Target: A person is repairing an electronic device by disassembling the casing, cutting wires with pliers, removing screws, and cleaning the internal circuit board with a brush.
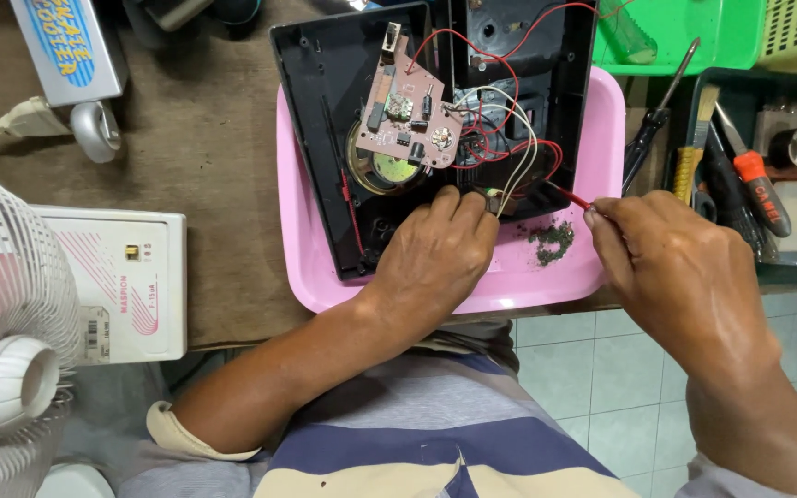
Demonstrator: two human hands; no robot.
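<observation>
**Opened black casing on pink tray, both hands at its near edge**

Left hand (435, 258): fingers curled down and pinched on a small part at the bundle of wires (514, 161), at the near edge of the casing; the part itself is too small to be told.

Right hand (671, 267): fingertips closed on a thin red probe (569, 195), whose tip is pointed at the wires just beside the left fingers.

Black casing (325, 120): laid open and flat inside the tray, its far end reaching past the tray's rim. A pinkish circuit board (408, 115) is seen tilted over a round speaker (385, 171); red and white wires are looped to the right of it.

Pink tray (592, 120): set on a brown-covered table (205, 148), its near rim at the table's edge. A small heap of dark crumbs (553, 240) is lying on its floor, between the hands.

Right of tray: a dark bin (791, 267) holding tools, among them an orange-handled screwdriver (756, 189); a green basket (731, 32) behind it.

Left of tray: a white box (126, 286), a white fan (6, 360) at the near corner, a plug and cord (20, 118) further back.

Below the table edge: pale floor tiles (592, 369) and a striped shirt (417, 424).
</observation>
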